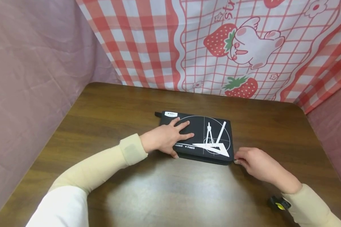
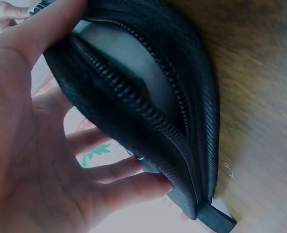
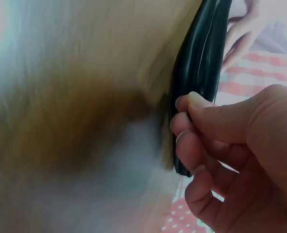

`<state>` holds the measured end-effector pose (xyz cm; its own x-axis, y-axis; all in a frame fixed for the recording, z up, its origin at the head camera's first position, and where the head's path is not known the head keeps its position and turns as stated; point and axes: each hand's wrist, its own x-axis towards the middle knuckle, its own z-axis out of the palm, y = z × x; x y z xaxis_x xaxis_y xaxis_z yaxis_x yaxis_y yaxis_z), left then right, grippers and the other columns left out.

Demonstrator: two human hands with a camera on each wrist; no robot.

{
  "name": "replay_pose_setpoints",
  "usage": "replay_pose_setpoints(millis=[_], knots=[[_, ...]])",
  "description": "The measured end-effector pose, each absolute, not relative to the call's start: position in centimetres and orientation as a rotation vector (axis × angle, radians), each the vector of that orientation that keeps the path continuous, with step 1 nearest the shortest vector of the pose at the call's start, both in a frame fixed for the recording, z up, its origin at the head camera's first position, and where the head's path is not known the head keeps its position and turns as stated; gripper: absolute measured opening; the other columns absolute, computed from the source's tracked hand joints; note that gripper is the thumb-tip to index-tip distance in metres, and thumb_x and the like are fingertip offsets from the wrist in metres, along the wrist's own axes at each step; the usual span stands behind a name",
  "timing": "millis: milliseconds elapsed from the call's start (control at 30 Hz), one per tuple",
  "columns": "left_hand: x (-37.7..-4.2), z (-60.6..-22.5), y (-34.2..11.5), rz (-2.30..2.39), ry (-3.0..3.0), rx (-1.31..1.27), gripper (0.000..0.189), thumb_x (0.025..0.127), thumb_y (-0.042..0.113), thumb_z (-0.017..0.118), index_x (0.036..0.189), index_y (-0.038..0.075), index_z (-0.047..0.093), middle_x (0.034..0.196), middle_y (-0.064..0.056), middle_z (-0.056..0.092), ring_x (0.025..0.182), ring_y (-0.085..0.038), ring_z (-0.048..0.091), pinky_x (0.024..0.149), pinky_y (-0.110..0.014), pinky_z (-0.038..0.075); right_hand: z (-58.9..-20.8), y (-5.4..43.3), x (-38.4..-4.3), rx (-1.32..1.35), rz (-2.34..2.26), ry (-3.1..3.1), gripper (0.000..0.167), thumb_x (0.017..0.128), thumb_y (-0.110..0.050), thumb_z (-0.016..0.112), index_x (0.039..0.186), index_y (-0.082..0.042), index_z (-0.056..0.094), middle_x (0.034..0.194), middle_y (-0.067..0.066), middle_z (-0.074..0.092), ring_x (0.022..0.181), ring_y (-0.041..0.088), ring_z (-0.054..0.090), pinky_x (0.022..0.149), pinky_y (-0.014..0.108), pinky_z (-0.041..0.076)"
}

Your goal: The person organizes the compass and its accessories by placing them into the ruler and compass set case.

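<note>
A flat black zip case (image 1: 197,126) printed with a white compass, ruler and set square lies on the table. My left hand (image 1: 167,137) rests spread on its left part, with the thumb at the front edge. In the left wrist view the zipper teeth (image 2: 128,94) are parted, and something pale shows inside the case. At the case's front right corner my right hand (image 1: 254,162) pinches the zipper pull between thumb and fingertips. The fingers (image 3: 189,148) mostly hide the pull in the right wrist view.
The brown wooden table (image 1: 125,107) surrounds the case. A red-and-white strawberry-print cloth (image 1: 147,41) hangs behind it, with a pink cloth (image 1: 39,53) on the left. A small fabric tab (image 1: 158,114) sticks out from the case's left end.
</note>
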<state>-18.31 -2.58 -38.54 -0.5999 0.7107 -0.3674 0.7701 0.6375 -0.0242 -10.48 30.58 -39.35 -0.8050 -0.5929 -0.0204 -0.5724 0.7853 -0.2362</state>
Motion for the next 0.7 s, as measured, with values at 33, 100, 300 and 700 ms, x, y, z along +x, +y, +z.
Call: replay_pose_setpoints(millis=[33, 100, 300, 700], knots=[[-18.3, -38.5, -2.6, -0.253, 2.538, 1.181, 0.104, 0.075, 0.070, 0.073, 0.159, 0.038, 0.020, 0.166, -0.008, 0.006, 0.147, -0.046, 0.012, 0.097, -0.047, 0.049, -39.3, 30.4, -10.2, -0.928, -0.330, 2.881, 0.015, 0.079, -0.005, 0.083, 0.082, -0.015, 0.073, 0.075, -0.012, 0.056, 0.065, 0.004, 0.050, 0.062, 0.033, 0.052], [-18.4, -38.5, -2.6, -0.250, 2.540, 1.177, 0.104, 0.074, 0.070, 0.073, 0.158, 0.039, 0.021, 0.166, -0.008, 0.006, 0.147, -0.046, 0.013, 0.097, -0.048, 0.049, -39.2, 29.9, -9.6, -0.879, -0.315, 2.896, 0.014, 0.079, -0.007, 0.083, 0.081, -0.016, 0.072, 0.073, -0.012, 0.056, 0.063, 0.005, 0.049, 0.061, 0.033, 0.051], [-18.3, -38.5, -2.5, -0.234, 2.535, 1.167, 0.104, 0.074, 0.069, 0.075, 0.158, 0.039, 0.022, 0.166, -0.008, 0.007, 0.147, -0.046, 0.012, 0.097, -0.049, 0.048, -39.2, 28.1, -8.0, -0.752, -0.305, 2.945, 0.013, 0.083, -0.010, 0.079, 0.077, -0.017, 0.071, 0.066, -0.012, 0.054, 0.059, 0.008, 0.046, 0.056, 0.033, 0.045], [-18.3, -38.4, -2.2, -0.240, 2.542, 1.166, 0.103, 0.074, 0.067, 0.076, 0.158, 0.037, 0.024, 0.166, -0.009, 0.008, 0.147, -0.047, 0.013, 0.097, -0.049, 0.048, -39.7, 24.5, -7.1, -0.615, -0.403, 3.011, 0.014, 0.085, -0.012, 0.075, 0.073, -0.018, 0.071, 0.059, -0.011, 0.055, 0.054, 0.010, 0.049, 0.052, 0.037, 0.043]])
